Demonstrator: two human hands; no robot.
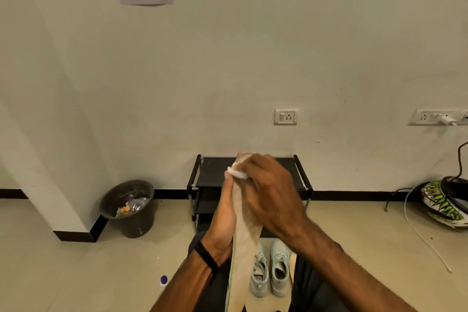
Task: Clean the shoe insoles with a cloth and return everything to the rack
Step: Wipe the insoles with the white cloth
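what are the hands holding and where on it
Left hand grips the insole along its upper edge; right hand presses a white cloth near the insole's top end.

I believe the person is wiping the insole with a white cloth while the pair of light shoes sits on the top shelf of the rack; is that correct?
Not quite: the head view shows the pair of light shoes on the floor before the rack, not on its top shelf. The right hand does press a white cloth to the insole, which the left hand holds.

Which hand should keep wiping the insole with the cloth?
Probably the right hand: it already pinches the white cloth against the insole near its top. The left hand grips the insole from behind.
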